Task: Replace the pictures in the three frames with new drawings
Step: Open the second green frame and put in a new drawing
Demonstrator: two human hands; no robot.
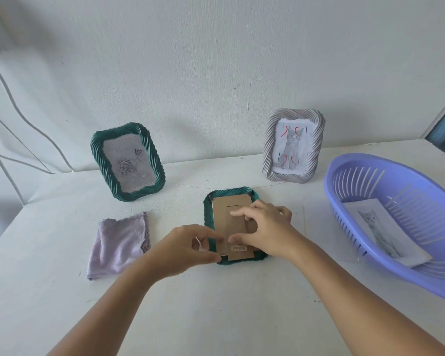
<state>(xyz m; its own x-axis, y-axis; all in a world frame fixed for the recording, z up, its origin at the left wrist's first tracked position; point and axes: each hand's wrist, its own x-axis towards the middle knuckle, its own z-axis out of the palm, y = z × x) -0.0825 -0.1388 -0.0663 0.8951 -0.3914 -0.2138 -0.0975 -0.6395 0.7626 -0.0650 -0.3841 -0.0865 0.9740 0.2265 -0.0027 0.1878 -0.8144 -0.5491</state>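
Head view looks down on a white counter (216,304) where a green frame (208,214) lies face down, its brown cardboard backing (225,222) upward. The left hand (190,246) curls at the frame's near-left edge, thumb and fingers pinching there, with a small white sliver showing between them; whether that is paper or a tab, I cannot tell. The right hand (265,227) rests on the backing, fingers spread and bent, pressing it down rather than gripping it. Behind stand a second green frame (127,161) with a rose picture and a pale grey frame (293,145) holding a cat drawing marked with red strokes. Another cat drawing (385,232) lies in the purple basket (344,191) to the right; a lilac cloth (118,242) sits left. Judging by this, one frame looks done, one is in hand, and the rose frame probably remains.
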